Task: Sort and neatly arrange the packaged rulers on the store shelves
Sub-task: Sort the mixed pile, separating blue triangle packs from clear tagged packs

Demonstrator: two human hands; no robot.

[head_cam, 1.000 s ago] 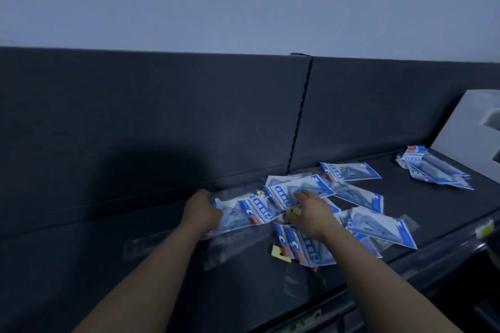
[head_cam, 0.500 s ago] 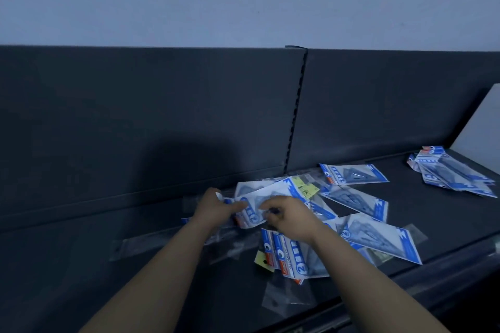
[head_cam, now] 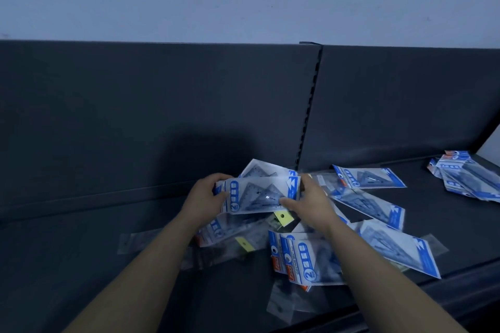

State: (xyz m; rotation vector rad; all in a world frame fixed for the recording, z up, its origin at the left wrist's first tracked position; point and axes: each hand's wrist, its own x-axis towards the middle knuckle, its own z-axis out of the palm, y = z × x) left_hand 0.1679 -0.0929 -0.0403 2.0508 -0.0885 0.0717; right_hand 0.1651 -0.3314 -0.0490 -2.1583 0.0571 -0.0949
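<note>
Held packets [head_cam: 259,193] above shelf [head_cam: 81,265]; loose packets [head_cam: 370,227] right.

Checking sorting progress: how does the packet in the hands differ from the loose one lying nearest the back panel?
The held packet is up off the shelf; the loose packet lies flat on it. The left hand and right hand grip the held packet's ends; the loose packet is untouched. Both are blue-and-white, showing triangle rulers.

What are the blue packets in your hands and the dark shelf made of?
Packets: probably thin clear plastic, shiny; a glint shows and you can see through it. The blue-and-white part looks like printed card or film.
Shelf: likely painted metal, dull dark grey, flat and even.
</note>
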